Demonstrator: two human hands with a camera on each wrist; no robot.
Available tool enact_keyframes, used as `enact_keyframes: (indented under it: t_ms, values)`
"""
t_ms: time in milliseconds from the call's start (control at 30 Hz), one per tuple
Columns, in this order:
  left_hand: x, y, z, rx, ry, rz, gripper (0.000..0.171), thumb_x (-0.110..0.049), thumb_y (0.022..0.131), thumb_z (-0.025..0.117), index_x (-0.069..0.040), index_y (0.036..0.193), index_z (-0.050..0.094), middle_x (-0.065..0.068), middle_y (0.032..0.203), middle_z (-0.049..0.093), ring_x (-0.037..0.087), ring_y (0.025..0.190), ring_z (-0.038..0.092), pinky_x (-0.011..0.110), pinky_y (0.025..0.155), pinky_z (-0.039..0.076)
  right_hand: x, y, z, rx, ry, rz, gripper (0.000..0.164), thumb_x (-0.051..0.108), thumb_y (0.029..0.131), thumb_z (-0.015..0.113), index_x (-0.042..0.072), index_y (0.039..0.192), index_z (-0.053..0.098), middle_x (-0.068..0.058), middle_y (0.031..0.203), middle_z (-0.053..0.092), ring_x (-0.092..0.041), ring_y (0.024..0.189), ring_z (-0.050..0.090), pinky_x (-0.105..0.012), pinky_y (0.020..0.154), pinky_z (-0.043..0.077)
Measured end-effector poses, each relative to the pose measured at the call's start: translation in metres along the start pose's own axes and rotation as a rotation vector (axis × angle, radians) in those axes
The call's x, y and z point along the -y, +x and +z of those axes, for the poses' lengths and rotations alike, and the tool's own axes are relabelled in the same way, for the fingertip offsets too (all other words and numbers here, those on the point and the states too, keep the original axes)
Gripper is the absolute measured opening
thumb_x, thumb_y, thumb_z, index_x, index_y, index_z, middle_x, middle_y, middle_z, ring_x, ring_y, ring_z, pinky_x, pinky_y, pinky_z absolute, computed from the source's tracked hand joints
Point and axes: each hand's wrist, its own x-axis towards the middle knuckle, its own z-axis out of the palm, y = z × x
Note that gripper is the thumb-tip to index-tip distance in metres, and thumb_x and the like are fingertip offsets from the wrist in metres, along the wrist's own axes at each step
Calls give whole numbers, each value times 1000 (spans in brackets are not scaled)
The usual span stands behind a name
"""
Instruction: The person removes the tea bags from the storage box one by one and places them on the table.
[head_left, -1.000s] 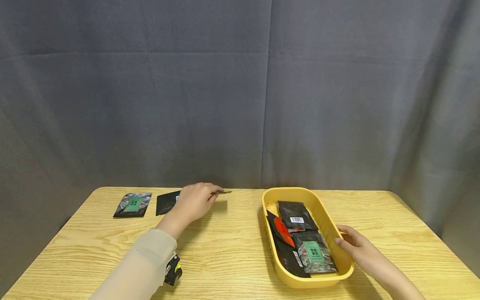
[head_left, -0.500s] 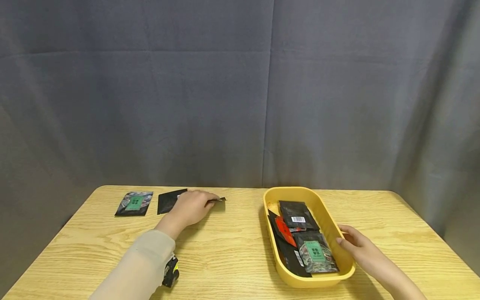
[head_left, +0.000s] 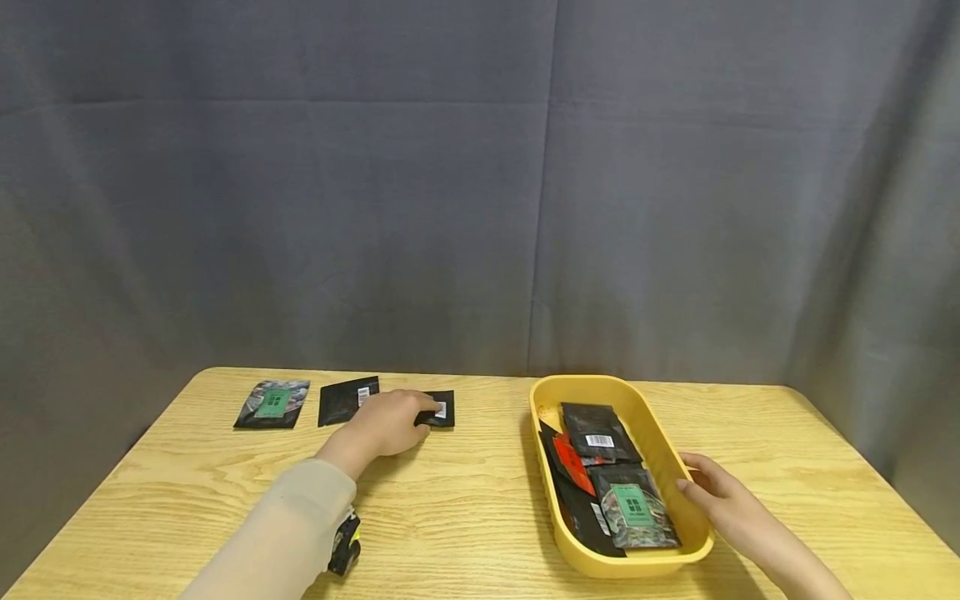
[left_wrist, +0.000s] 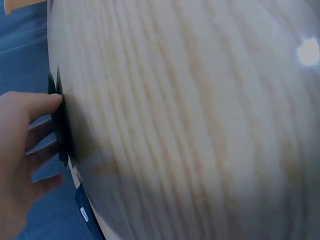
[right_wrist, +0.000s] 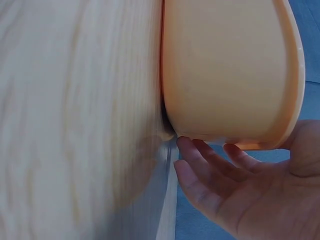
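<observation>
At the back of the table in the head view, my left hand (head_left: 390, 421) has its fingertips over a flat black packet (head_left: 447, 398) with a white barcode label. The left wrist view shows the thumb (left_wrist: 54, 100) and fingers on this dark packet (left_wrist: 62, 130), close against the wood. My right hand (head_left: 723, 497) grips the right side of a yellow plastic tray (head_left: 652, 425), thumb over the rim. In the right wrist view its fingers (right_wrist: 200, 165) lie along the tray's outer wall. Several packets lie in the tray, among them a green-labelled one (head_left: 633, 506) and a red one (head_left: 573, 464).
Left of my left hand lie a black packet (head_left: 341, 404) with a barcode and a patterned packet (head_left: 272, 406) with a green label. Black wrist gear (head_left: 345, 546) shows beside the left sleeve (head_left: 281, 525). A grey curtain (head_left: 420, 208) hangs behind the wooden table (head_left: 465, 517).
The packet in my left hand has come down from an edge-on tilt to lie flat, barcode upward. My right hand stays on the tray.
</observation>
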Motion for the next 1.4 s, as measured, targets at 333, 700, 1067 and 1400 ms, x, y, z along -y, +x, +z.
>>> enact_keyframes:
  t_ms: [333,700,1067,1400]
  values:
    - [0,0,1,-13,-12,13,36,-24,96,64,-22,132,66,6,141,56,32,131,50,53,104,41,-2,-2,3,0,37,-34,41,-3,102,44,-20,136,32,-37,125,53,-7,95,60,-26,77,54]
    - [-7,0,3,-113,-34,52,27,-19,98,62,-21,124,70,2,134,61,25,122,58,46,93,50,2,-1,3,9,13,-25,42,-1,103,43,-21,137,31,-39,127,51,-11,99,60,-26,78,53]
    - [-35,6,0,-190,-46,171,23,-18,98,61,-23,117,71,-2,127,65,19,117,61,43,88,52,1,0,4,5,39,-28,41,-3,102,42,-21,137,30,-39,124,52,-11,95,61,-27,76,54]
    - [-65,16,-3,-209,-51,216,24,-18,100,56,-21,120,69,-1,128,65,19,121,59,40,99,47,-2,-1,4,8,47,-24,42,-2,102,43,-19,138,29,-39,126,51,-10,95,61,-27,77,54]
